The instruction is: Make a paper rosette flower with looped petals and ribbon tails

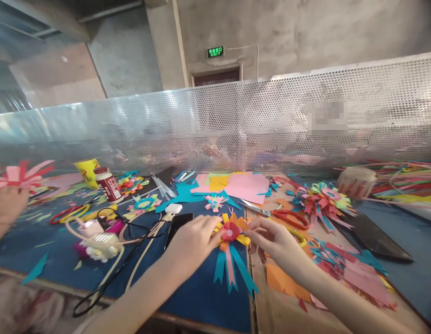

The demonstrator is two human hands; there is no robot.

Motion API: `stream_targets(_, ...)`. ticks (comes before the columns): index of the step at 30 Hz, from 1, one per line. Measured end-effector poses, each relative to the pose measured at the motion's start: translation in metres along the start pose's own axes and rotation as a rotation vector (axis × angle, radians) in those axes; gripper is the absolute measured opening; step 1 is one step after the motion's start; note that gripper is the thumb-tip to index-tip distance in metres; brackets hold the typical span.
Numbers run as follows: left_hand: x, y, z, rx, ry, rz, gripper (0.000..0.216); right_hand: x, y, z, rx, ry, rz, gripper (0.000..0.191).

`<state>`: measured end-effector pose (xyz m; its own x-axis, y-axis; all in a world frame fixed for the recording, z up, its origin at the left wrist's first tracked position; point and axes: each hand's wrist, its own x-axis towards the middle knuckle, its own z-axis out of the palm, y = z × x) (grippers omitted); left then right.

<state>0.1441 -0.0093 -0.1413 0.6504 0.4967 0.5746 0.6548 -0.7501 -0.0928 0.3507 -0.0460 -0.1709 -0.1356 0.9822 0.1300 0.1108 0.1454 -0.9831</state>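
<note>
Between my two hands is a paper flower (230, 232) with a red middle, orange and yellow petals, and blue and pink ribbon tails hanging down. My left hand (200, 234) grips its left edge, fingers closed on the petals. On the opposite side my right hand (271, 239) pinches the right petals between thumb and fingers. A smaller pink and blue paper flower (215, 202) lies just beyond. Scissors with red handles (290, 218) rest to the right, blades pointing left. A black phone (176, 227) is partly covered by my left hand.
Pink paper sheets (248, 185) lie at the back before a perforated metal screen (218, 125). Chargers and cables (100, 243) spread across the left. Finished flowers (323, 202), a tablet-like black device (375, 236) and paper scraps (361, 276) occupy the right. Another person's hand (8, 208) holds red-pink strips.
</note>
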Motion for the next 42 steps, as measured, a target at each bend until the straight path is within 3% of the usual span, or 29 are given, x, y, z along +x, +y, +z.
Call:
stream_targets(4, 0.024, -0.027, 0.018, -0.149, -0.327, -0.178, 0.024, 0.003, 0.004, -0.009, 0.065, 0.015, 0.008, 0.031)
stream_targets(6, 0.034, -0.035, 0.030, -0.248, -0.425, -0.230, 0.027, 0.004, 0.007, -0.011, 0.062, 0.021, 0.008, 0.031)
stream_targets(15, 0.047, -0.044, 0.077, -0.481, -0.495, -0.382, 0.020, 0.008, 0.010, -0.016, 0.034, 0.032, 0.017, 0.031)
stream_targets(18, 0.048, -0.047, 0.076, -0.628, -0.471, -0.460, 0.028, 0.007, 0.011, -0.015, 0.045, 0.032, 0.033, 0.032)
stream_targets(26, 0.045, -0.052, 0.067, -1.018, -0.250, -0.696, 0.030, 0.010, 0.012, -0.024, -0.077, -0.099, -0.033, 0.032)
stream_targets(32, 0.045, -0.048, 0.064, -1.345, -0.164, -0.828, 0.034, 0.012, 0.017, -0.027, -0.091, -0.093, 0.003, 0.032)
stream_targets(42, 0.044, -0.030, 0.054, -1.442, -0.094, -0.876, 0.045, 0.011, 0.022, -0.024, -0.131, -0.124, 0.066, 0.030)
